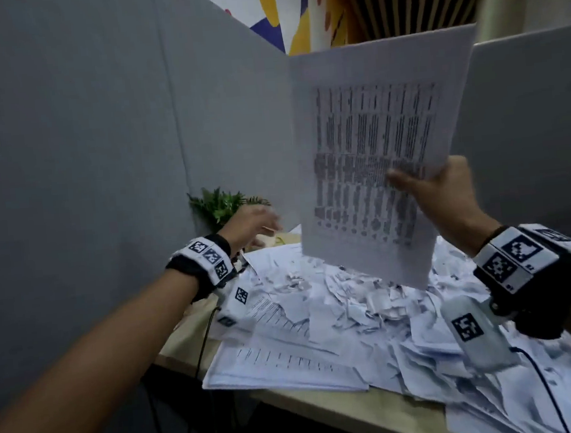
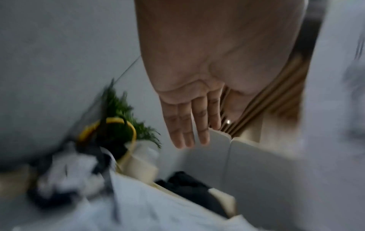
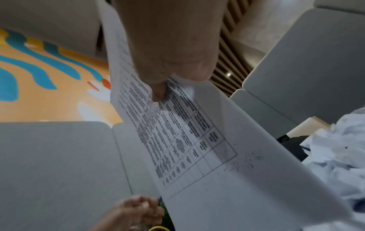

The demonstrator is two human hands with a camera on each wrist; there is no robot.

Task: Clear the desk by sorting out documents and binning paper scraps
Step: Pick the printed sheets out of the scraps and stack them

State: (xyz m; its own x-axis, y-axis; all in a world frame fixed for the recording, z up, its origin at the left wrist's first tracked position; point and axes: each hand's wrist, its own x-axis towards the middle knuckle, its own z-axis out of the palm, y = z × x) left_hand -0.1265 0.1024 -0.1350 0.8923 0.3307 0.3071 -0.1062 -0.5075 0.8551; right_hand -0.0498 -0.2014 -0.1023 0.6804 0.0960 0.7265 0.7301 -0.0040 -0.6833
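Observation:
My right hand [image 1: 421, 185] pinches a printed sheet with a table on it [image 1: 374, 147] and holds it upright above the desk; the right wrist view shows the thumb [image 3: 158, 92] pressed on the sheet [image 3: 197, 148]. My left hand [image 1: 254, 224] reaches forward over the back left of the desk with straight fingers [image 2: 189, 129] and holds nothing. A heap of torn paper scraps [image 1: 369, 295] covers the desk's middle and right. Flat printed documents [image 1: 281, 353] lie at the front left of the heap.
Grey partition panels [image 1: 102, 162] close in the desk on the left and behind. A small green plant in a yellow-rimmed pot [image 2: 116, 125] stands in the back left corner. The wooden desk edge [image 1: 326, 404] runs along the front. A dark object [image 2: 189, 186] lies behind the papers.

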